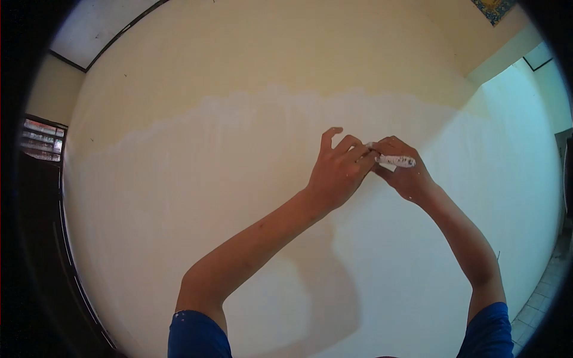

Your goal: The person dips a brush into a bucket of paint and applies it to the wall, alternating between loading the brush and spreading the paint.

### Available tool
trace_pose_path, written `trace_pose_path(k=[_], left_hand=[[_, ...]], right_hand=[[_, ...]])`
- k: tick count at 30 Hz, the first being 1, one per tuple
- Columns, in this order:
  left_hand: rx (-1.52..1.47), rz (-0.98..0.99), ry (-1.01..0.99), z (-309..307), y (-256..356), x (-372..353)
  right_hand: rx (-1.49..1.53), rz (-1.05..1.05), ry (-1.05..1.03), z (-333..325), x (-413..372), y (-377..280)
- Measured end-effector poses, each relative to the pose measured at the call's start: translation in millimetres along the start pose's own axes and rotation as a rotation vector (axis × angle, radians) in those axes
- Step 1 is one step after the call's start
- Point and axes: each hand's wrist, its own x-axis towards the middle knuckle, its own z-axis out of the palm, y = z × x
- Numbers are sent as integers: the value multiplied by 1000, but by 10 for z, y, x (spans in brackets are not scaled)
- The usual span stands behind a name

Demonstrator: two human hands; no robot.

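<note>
A white handle [399,161] spattered with paint, like that of a paint tool, sticks out to the right from the fingers of my left hand [341,173]. The left fingers are bent round its near end, and the little finger is raised and curled. My right hand [412,173] is closed, its fingertips meeting the left fingers just above the handle. A pale bit shows between the two hands; the tool's head is hidden behind the fingers. Both hands are raised before the wall [209,209], whose lower part is white, with an uneven edge against the cream part [286,48] above.
A dark door [39,227] with a slatted opening [43,140] above stands at the left. At the upper right is a beam [504,56], with a patterned piece [493,9] near the top edge. Floor tiles [537,301] show at the lower right.
</note>
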Motion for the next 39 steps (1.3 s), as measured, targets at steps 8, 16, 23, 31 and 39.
trace_pose_path(k=[8,16,23,31,39], left_hand=[[-90,-264,-151,-232,-121,-40],[110,-423,-371,-535,-441,-421],[86,-380,-379,-655,-343,-593],[32,-357,-374,-646,-192,-620],[46,-366,-407,-780,-196,-702]], right_hand=[[135,-17,87,-61,328,355],[-74,-237,238,-37,1008,763],[21,82,-225,-24,-23,274],[-163,-39,-392,106,163,418],[-79,-124,71,96,893,656]])
